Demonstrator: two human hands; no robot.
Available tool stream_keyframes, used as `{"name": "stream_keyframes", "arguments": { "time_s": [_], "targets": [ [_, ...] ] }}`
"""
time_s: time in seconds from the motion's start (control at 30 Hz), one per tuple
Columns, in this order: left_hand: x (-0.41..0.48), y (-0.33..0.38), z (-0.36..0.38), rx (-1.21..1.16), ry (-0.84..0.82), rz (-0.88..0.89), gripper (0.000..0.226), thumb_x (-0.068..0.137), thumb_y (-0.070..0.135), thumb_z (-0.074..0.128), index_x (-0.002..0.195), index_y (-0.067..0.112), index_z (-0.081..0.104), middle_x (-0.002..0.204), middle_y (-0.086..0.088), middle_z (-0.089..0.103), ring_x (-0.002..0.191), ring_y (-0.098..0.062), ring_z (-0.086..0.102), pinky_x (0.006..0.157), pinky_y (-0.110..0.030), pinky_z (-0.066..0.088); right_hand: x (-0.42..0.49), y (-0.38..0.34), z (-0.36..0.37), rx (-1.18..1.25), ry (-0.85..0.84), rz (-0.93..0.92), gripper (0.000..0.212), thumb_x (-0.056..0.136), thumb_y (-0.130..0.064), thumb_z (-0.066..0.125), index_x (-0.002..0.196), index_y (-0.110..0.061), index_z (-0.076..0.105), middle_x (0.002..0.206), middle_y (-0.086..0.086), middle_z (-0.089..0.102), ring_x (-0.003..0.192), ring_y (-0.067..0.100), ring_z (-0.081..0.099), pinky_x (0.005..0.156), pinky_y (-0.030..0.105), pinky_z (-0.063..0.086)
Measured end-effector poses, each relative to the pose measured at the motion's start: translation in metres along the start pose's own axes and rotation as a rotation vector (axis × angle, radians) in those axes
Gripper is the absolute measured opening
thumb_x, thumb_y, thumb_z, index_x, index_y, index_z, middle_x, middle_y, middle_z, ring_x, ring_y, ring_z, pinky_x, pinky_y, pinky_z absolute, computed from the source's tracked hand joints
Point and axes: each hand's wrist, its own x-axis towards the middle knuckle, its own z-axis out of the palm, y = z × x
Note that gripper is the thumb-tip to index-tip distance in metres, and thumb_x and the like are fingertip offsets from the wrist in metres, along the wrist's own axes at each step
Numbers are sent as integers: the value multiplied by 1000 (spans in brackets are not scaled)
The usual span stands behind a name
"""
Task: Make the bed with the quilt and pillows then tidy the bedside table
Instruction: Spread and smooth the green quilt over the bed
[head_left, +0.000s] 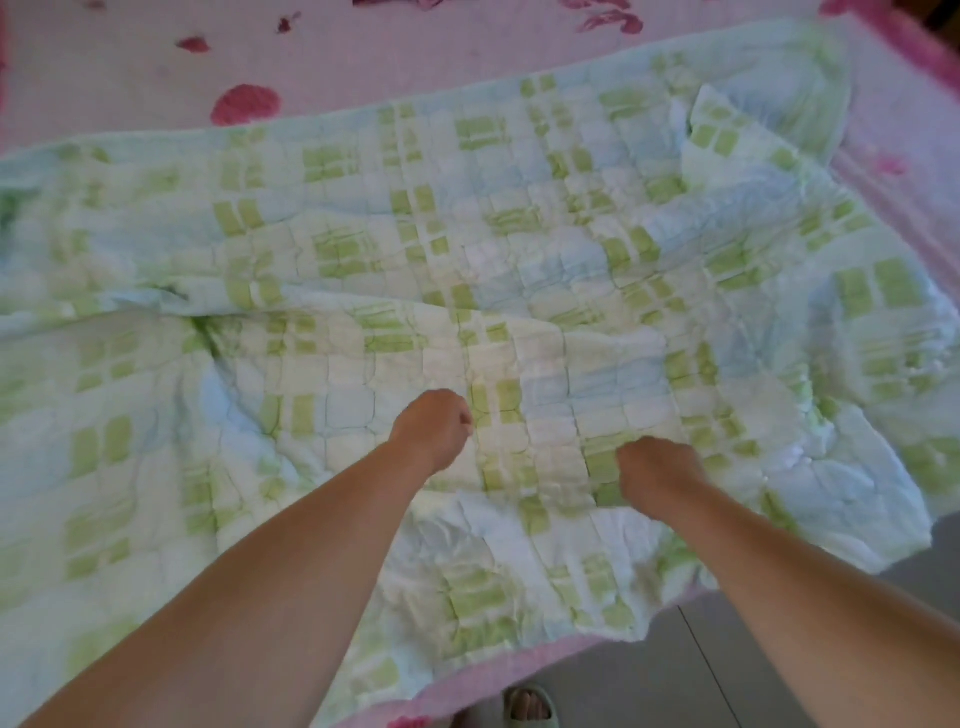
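Mostly soft and blurred. Left hand (431, 428) and right hand (657, 470) both knuckles-up on the quilt (519, 260), curled digits tucked under and hidden; cannot tell whether pinching fabric or merely clenched. Quilt spread rumpled over pink flowered sheet (363, 52), cut off at left, far right corner folded back. Below, grey tiled floor (675, 675) and toes in a pale slipper (527, 709).

Quilt (363, 249): green-blue-white check, spread rumpled across pink bed (130, 104), far right corner folded over.
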Motion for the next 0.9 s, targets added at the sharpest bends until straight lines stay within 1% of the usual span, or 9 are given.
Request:
{"name": "stream_keyframes", "arguments": {
  "time_s": [0.13,0.2,0.27,0.4,0.57,0.63,0.73,0.83,0.9],
  "targets": [
    [41,-10,-43,-21,55,-16,18,93,14,58,82,9,71,90,-12,71,89,-28,67,74,-32,52,41,-14,-56,87,123,-60,27,93,-10,38,116,-15,51,114,7,57,103,27,59,73,31,40],
    [60,-16,-59,-37,76,-25,16,93,17,60,100,9,71,108,-12,69,104,-27,64,85,-33,50,65,-22,-79,116,170,-56,29,93,-10,39,120,-17,50,117,7,57,104,27,59,75,33,42],
    [78,-22,-72,-47,89,-34,29,92,21,62,118,9,66,122,-9,63,115,-25,58,95,-34,47,88,-31,-95,166,207,-58,33,94,-12,39,126,-19,46,121,6,53,106,27,59,79,35,44],
    [115,-38,-82,-14,128,-7,35,91,26,63,122,11,61,125,-5,54,117,-25,54,98,-35,43,134,-37,-117,230,270,-64,41,95,-17,45,135,-21,36,135,6,37,113,27,55,80,37,46],
    [161,-58,-89,-55,280,-33,37,95,27,57,129,13,55,130,0,50,117,-20,52,96,-35,44,198,-18,-155,218,275,-7,78,88,-35,64,148,-26,15,149,6,18,124,25,48,86,37,47],
    [175,-64,-95,-56,313,-69,41,95,24,57,134,14,49,135,3,44,116,-18,53,95,-35,45,225,-10,-167,158,251,55,95,84,-44,68,151,-26,3,145,11,25,120,27,50,84,36,47],
    [203,-67,-102,70,249,-143,69,92,23,61,149,21,23,139,-2,35,112,-22,55,86,-36,49,272,1,-182,92,207,111,112,80,-53,67,150,-27,-17,125,8,55,104,22,60,71,31,43],
    [232,-62,-103,158,141,-246,101,88,30,66,150,37,-13,109,-5,57,91,-21,61,70,-33,49,302,3,-186,110,191,98,109,80,-60,63,151,-29,-14,122,3,60,106,21,61,71,30,41],
    [250,-57,-100,128,127,-272,107,87,29,68,146,42,-20,88,-2,57,76,-19,58,64,-31,45,315,0,-185,129,162,65,102,81,-63,60,152,-31,-6,132,3,54,117,22,56,83,33,44]
  ]
}}
